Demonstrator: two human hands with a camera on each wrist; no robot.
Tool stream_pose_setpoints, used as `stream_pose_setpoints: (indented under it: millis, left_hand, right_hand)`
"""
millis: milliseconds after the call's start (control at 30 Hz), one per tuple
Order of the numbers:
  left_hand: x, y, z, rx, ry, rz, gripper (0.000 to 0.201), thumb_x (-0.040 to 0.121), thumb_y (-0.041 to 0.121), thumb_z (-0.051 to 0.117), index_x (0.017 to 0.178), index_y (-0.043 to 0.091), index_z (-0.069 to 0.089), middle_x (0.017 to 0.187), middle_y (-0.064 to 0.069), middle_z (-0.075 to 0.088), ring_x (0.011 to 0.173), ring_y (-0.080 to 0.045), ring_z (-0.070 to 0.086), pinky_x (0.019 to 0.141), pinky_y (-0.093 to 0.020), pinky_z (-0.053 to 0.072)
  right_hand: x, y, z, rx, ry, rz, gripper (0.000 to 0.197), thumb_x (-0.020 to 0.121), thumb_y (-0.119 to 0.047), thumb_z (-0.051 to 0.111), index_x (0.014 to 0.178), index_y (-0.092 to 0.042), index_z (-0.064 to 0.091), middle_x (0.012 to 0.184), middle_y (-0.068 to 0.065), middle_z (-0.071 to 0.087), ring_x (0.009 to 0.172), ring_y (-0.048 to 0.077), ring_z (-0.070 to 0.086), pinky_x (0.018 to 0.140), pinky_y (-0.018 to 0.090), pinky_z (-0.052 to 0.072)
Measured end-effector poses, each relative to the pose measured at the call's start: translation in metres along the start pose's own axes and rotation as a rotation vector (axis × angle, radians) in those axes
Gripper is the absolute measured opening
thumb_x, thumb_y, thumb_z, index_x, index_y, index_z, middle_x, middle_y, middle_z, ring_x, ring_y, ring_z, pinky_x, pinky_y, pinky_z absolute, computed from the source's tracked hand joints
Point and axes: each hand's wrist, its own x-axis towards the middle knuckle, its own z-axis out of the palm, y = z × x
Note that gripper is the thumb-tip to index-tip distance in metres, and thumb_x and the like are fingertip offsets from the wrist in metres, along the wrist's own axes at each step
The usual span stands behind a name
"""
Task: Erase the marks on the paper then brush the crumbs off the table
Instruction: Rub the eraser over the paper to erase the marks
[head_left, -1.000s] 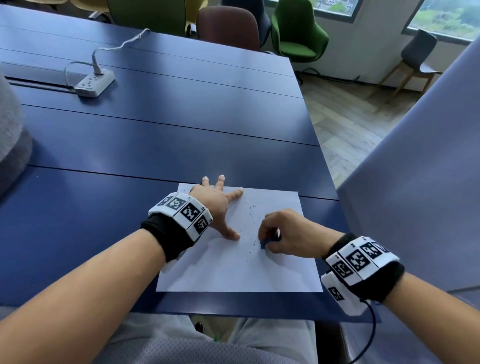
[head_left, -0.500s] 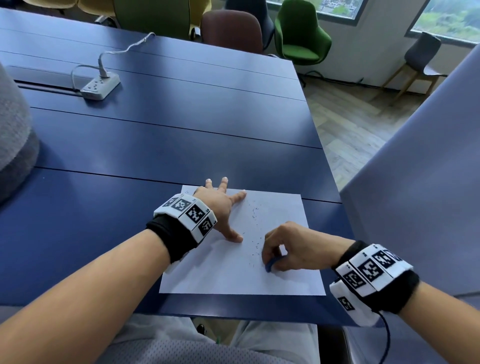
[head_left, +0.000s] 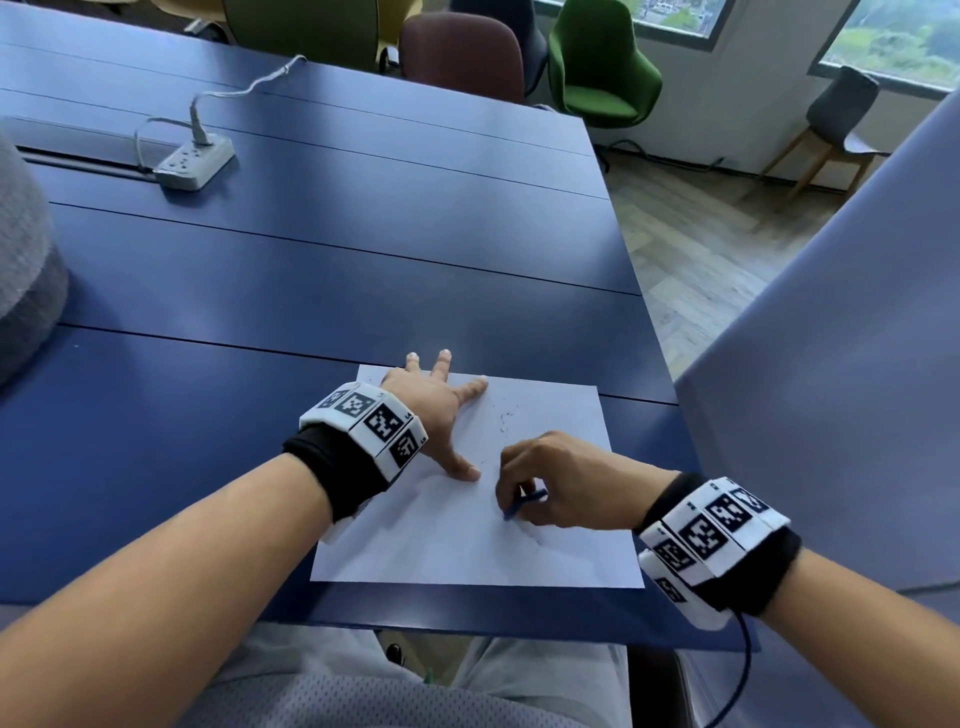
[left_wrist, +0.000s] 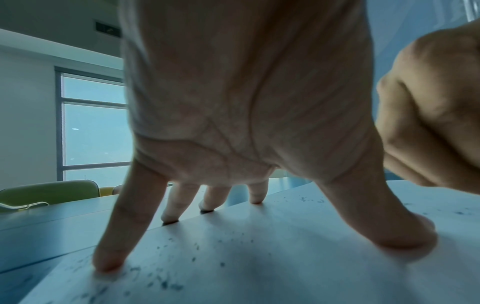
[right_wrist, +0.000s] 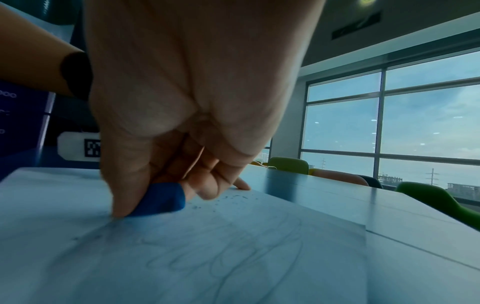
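Note:
A white sheet of paper (head_left: 457, 545) lies near the front edge of the blue table (head_left: 311, 260). My left hand (head_left: 441, 410) is spread flat on the sheet's upper left part, its fingertips (left_wrist: 107, 265) pressing the paper (left_wrist: 259, 267) down. My right hand (head_left: 556, 483) pinches a blue eraser (head_left: 522, 503) between thumb and fingers, its edge against the paper (right_wrist: 233, 257). In the right wrist view the eraser (right_wrist: 162, 200) touches the sheet, with faint pencil scribbles (right_wrist: 221, 259) in front of it. Dark crumbs (head_left: 503, 422) speckle the sheet; more crumbs (left_wrist: 161, 281) lie by my left fingers.
A white power strip (head_left: 193, 165) with its cable lies at the table's far left. Several chairs, one green (head_left: 602, 73), stand beyond the far edge. A grey rounded object (head_left: 26, 260) sits at the left edge. A blue-grey panel (head_left: 831, 364) rises on the right.
My right hand with the eraser has slid toward me down the paper and a little right. The left hand has kept its place on the sheet.

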Motion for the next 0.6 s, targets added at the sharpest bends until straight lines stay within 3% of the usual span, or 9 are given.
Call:
stream_pose_setpoints:
  millis: [67, 133, 367, 467, 600]
  left_hand:
    - [-0.001, 0.0, 0.0, -0.004, -0.004, -0.001, 0.122, 0.065, 0.079, 0.068, 0.154, 0.043, -0.008, 0.163, -0.009, -0.016, 0.148, -0.045, -0.003, 0.115, -0.052, 0.022]
    - [0.0, -0.001, 0.0, -0.01, -0.007, -0.001, 0.122, 0.065, 0.078, 0.068, 0.153, 0.043, -0.009, 0.163, -0.009, -0.016, 0.148, -0.045, -0.004, 0.115, -0.051, 0.022]
    - [0.001, 0.0, 0.001, -0.014, -0.008, -0.005, 0.123, 0.064, 0.079, 0.068, 0.153, 0.044, -0.01, 0.163, -0.008, -0.017, 0.148, -0.044, -0.005, 0.114, -0.052, 0.025]
    - [0.001, -0.001, 0.001, -0.013, -0.003, 0.0, 0.123, 0.064, 0.08, 0.068, 0.153, 0.045, -0.01, 0.163, -0.007, -0.017, 0.148, -0.043, -0.004, 0.114, -0.052, 0.024]
    - [0.002, -0.001, 0.001, -0.013, -0.002, -0.005, 0.124, 0.063, 0.079, 0.069, 0.153, 0.044, -0.009, 0.163, -0.009, -0.016, 0.148, -0.044, -0.003, 0.114, -0.052, 0.023]
  right_hand:
    - [-0.009, -0.002, -0.001, 0.028, -0.109, 0.01, 0.016, 0.077, -0.005, 0.066, 0.085, -0.017, 0.072, 0.085, -0.007, 0.066, 0.071, 0.007, 0.054, 0.068, 0.018, 0.046]
    - [-0.012, 0.0, -0.004, 0.059, -0.149, 0.045, 0.015, 0.076, -0.005, 0.067, 0.085, -0.016, 0.072, 0.085, -0.007, 0.067, 0.07, 0.006, 0.057, 0.067, 0.018, 0.048]
    - [0.018, 0.041, -0.027, 0.039, 0.159, 0.231, 0.01, 0.076, -0.009, 0.07, 0.084, -0.015, 0.07, 0.082, -0.005, 0.068, 0.068, 0.004, 0.061, 0.07, 0.025, 0.054]
    - [0.027, 0.051, -0.032, -0.008, 0.251, 0.237, 0.009, 0.075, -0.009, 0.07, 0.083, -0.014, 0.071, 0.081, -0.006, 0.063, 0.068, 0.006, 0.057, 0.07, 0.029, 0.054]
    - [0.019, 0.043, -0.029, -0.057, 0.02, 0.148, 0.011, 0.073, -0.011, 0.072, 0.081, -0.018, 0.072, 0.081, -0.007, 0.065, 0.069, 0.006, 0.053, 0.066, 0.021, 0.048]
